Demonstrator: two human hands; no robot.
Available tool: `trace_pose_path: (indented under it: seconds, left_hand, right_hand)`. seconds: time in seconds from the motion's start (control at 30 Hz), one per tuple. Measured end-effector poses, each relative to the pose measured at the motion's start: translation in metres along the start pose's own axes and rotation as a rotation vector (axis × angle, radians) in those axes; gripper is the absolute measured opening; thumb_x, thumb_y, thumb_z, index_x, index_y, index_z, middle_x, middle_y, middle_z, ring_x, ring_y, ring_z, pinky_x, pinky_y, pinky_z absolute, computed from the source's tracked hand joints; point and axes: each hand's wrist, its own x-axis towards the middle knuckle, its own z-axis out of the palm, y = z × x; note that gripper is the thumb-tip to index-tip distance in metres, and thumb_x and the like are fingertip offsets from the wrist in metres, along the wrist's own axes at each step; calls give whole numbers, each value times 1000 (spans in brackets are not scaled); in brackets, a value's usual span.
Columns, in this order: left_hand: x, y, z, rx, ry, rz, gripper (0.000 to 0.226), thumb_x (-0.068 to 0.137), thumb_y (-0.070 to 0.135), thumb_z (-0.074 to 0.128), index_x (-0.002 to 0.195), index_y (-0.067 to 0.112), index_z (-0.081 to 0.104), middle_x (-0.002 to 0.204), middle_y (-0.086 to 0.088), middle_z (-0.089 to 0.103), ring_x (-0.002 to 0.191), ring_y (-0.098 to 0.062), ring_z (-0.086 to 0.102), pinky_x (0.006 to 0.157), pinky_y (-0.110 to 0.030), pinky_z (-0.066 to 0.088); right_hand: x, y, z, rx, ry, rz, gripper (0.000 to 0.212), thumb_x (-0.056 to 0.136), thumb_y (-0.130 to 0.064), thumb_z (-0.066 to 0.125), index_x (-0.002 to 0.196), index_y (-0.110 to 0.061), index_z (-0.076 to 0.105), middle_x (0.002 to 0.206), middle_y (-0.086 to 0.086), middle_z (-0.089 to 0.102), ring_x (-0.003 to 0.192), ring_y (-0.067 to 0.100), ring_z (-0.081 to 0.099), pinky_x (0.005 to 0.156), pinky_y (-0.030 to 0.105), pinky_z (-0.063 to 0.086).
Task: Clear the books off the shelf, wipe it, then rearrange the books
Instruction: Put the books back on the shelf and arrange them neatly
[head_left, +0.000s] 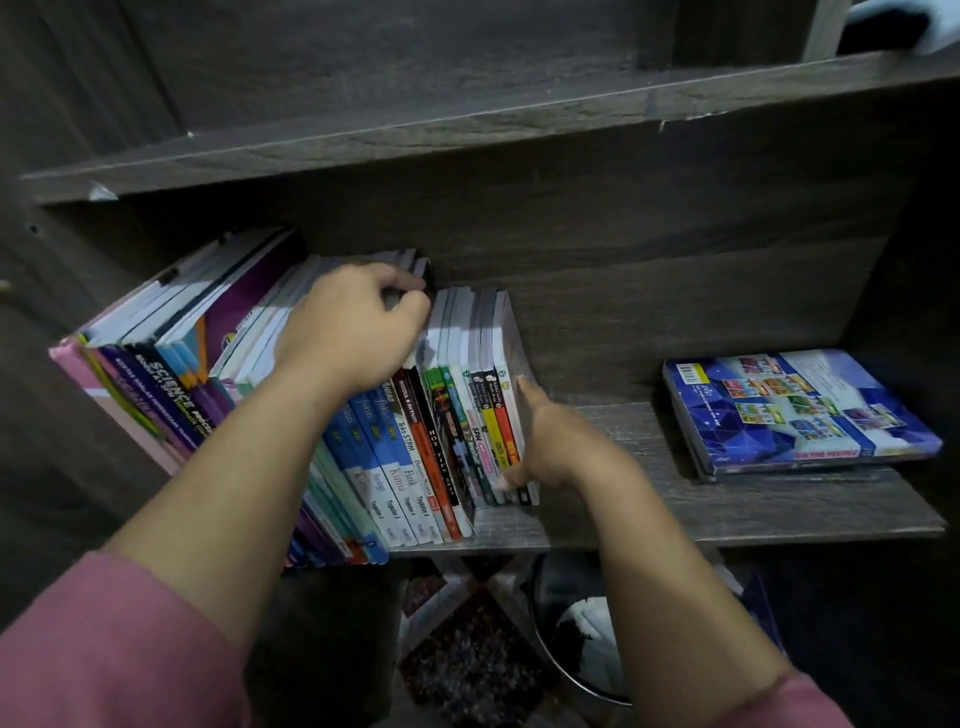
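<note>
Books stand leaning on the dark wood shelf. The left hand has its grip curled over their tops; right hand presses flat against the row's end.

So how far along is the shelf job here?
Done: unclear; the right half of the shelf holds only a flat blue book. In hand: the left hand grips book tops mid-row, and the right hand braces the upright books. Left: either clearing this row or finishing rearranging; I cannot tell which.
</note>
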Motion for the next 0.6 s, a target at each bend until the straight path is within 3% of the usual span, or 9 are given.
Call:
trace_pose_path:
  seconds: [0.07, 0.17, 0.27, 0.37, 0.47, 0.6]
  left_hand:
    - [-15, 4, 0, 41, 162, 206, 26, 86, 33, 49, 99, 25, 70, 105, 3, 66, 101, -21, 58, 89, -37, 44]
    - [-46, 11, 14, 288, 299, 425, 16, 81, 24, 59, 89, 18, 72, 106, 1, 67, 113, -24, 53, 105, -47, 29]
    - [-68, 17, 35, 466, 206, 328, 20, 77, 26, 65, 91, 15, 74, 130, -7, 57, 135, -32, 33, 111, -57, 14]
    - [-74, 22, 51, 582, 100, 214, 32, 72, 31, 69, 99, 15, 73, 148, -14, 39, 141, -39, 17, 109, -63, 8]
    - [-75, 22, 58, 642, 88, 153, 38, 70, 33, 71, 105, 18, 72, 154, -16, 28, 141, -42, 11, 108, -62, 6]
    - [-75, 25, 59, 639, 127, 137, 30, 72, 34, 71, 98, 18, 72, 157, -17, 20, 141, -43, 7, 109, -61, 6]
  right_hand:
    - [-9, -8, -20, 28, 19, -62, 120, 71, -17, 85, 152, -41, -1, 154, 7, 33, 135, 31, 40, 105, 44, 39]
    - [-20, -17, -40, 74, 85, -230, 113, 71, -17, 84, 149, -50, 9, 154, 0, 32, 135, 24, 39, 100, 38, 43]
    - [-22, -19, -44, 91, 68, -328, 109, 74, -9, 80, 147, -53, 13, 154, -4, 28, 134, 20, 39, 93, 31, 48]
    - [-19, -14, -45, 91, 56, -311, 109, 73, -7, 79, 149, -49, 13, 153, -2, 33, 132, 20, 43, 97, 35, 49]
    - [-18, -8, -46, 87, 58, -285, 108, 71, -10, 81, 149, -46, 15, 150, -2, 39, 129, 19, 47, 101, 38, 48]
    - [-19, -6, -46, 104, 50, -288, 101, 75, -12, 78, 150, -44, 19, 151, -3, 37, 130, 18, 46, 97, 29, 45]
